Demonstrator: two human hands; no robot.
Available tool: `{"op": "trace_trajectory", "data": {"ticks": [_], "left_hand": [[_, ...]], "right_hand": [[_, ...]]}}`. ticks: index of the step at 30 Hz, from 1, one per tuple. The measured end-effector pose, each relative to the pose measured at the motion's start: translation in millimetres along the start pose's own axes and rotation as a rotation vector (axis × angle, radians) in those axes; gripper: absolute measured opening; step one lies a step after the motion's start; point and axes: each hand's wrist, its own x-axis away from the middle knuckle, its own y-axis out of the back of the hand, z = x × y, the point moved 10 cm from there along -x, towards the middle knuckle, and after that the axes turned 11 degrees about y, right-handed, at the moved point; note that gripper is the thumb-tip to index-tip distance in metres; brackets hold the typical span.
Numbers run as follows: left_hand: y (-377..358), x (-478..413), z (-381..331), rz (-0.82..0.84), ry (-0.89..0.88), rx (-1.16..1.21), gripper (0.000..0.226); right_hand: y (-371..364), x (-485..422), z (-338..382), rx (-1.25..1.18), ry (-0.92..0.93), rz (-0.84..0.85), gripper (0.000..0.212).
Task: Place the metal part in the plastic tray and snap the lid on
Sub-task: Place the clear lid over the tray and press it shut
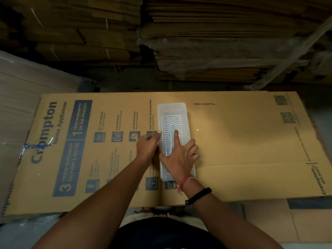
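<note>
clear plastic tray (175, 112) lies lengthwise on a flattened printed cardboard box (233, 141) that serves as the tabletop, long axis running away from the person. a ribbed translucent lid (169, 126) sits over the tray's middle; whether it is snapped down cannot be told. a dark narrow strip shows through the plastic along the centre, likely the metal part (172, 141), blurry.

right hand (181, 155) rests on top of the lid, fingers spread, index finger stretched forward along the ribs and pressing flat, thumb at the tray's left edge; it grips nothing. red thread and black band (198, 195) on that wrist.

left hand (148, 146) is at the tray's left rim, fingers curled in, tips pinched against the edge of the lid or tray; which one cannot be told.

stacks of flattened cartons (215, 42) behind the tabletop.
</note>
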Motion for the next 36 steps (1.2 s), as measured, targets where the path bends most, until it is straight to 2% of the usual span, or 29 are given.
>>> {"op": "trace_trajectory", "data": {"ticks": [3,7,9,11,15,20,25,30,33,36], "left_hand": [[0,-1,0,-0.004,-0.032,-0.086,0.031],[0,-5,-1,-0.027,-0.066,-0.169,0.03],[-5,-6,-2,-0.019,-0.082,-0.212,0.029],[-13,-1,-3,-0.023,-0.11,-0.272,0.026],[-22,13,0,-0.105,-0.206,-0.392,0.03],[-21,23,3,-0.225,-0.309,-0.437,0.029],[-25,15,2,-0.268,-0.324,-0.467,0.038],[-24,0,-15,-0.196,-0.328,-0.477,0.038],[-20,-13,-33,-0.212,-0.256,-0.495,0.04],[-19,-35,-54,-0.202,-0.201,-0.393,0.046]], "right_hand": [[-4,-1,0,-0.004,-0.009,0.001,0.1],[-7,0,-5,-0.024,0.0,0.008,0.102],[-8,0,-11,-0.119,0.02,-0.005,0.101],[-7,0,-22,-0.275,0.027,-0.054,0.093],[-11,12,-58,-0.485,-0.102,-0.129,0.051],[-18,19,-66,-0.51,-0.089,-0.152,0.045],[-25,11,-69,-0.543,-0.097,-0.137,0.051],[-14,-10,-76,-0.558,-0.12,-0.086,0.054],[8,-42,-72,-0.601,-0.092,-0.123,0.047],[27,-80,-58,-0.679,-0.027,-0.175,0.035]]}}
